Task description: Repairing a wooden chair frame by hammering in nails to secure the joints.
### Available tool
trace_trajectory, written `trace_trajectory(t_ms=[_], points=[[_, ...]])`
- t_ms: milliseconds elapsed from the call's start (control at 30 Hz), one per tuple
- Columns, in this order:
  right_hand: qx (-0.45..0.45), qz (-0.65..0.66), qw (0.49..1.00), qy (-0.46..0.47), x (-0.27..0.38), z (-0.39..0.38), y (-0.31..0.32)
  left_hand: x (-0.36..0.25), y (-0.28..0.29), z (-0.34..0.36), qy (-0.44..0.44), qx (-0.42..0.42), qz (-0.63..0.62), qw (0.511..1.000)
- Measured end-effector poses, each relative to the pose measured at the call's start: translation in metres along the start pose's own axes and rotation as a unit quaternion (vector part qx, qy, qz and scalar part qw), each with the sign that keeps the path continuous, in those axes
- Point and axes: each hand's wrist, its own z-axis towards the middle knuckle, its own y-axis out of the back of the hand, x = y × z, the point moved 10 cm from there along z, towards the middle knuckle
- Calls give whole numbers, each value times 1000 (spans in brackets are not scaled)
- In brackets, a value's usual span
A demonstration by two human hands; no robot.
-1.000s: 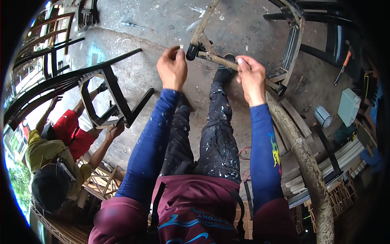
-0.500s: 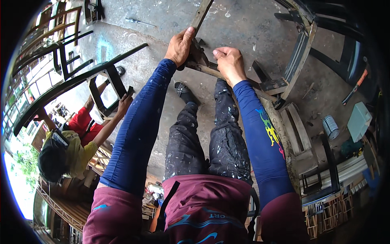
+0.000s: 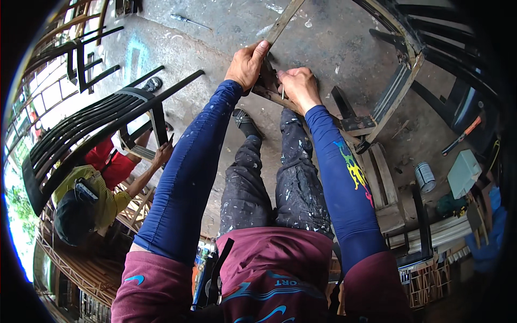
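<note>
My left hand [image 3: 247,65] wraps round an unpainted wooden post [image 3: 284,22] of a chair frame, near the joint where a rail [image 3: 336,119] meets it. Close by on the right, my right hand [image 3: 300,87] is closed, its fingertips at that joint. A thin, pale sliver shows below those fingertips; what they hold is too small to name. Part of the joint is hidden by my hands. Further right, the frame carries on into a side piece [image 3: 399,99] and dark slats [image 3: 449,33].
At left a person [image 3: 89,207] in a yellow top handles a dark slatted chair [image 3: 97,126]. A screwdriver [image 3: 191,21] lies on the concrete floor. To the right are an orange-handled tool [image 3: 462,135], a can [image 3: 425,177] and a pale translucent container [image 3: 464,173]. Stacked wooden frames stand far left.
My right hand has come in against the joint, its fingers now closed there. The frame and my left hand appear slightly lower and further right. The other person's chair has turned, showing its slats.
</note>
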Motion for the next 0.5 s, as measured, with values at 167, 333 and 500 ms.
trace_trajectory(t_ms=[167, 333, 500], points=[[111, 79, 983, -123, -3, -3, -15, -3, 4, -2, -9, 2, -7, 1000], [-40, -149, 982, 107, 32, 12, 1, -8, 1, 1, -19, 0, -9, 1000], [23, -14, 999, -31, 6, -1, -14, 3, 4, 2, -30, -4, -37, 999]])
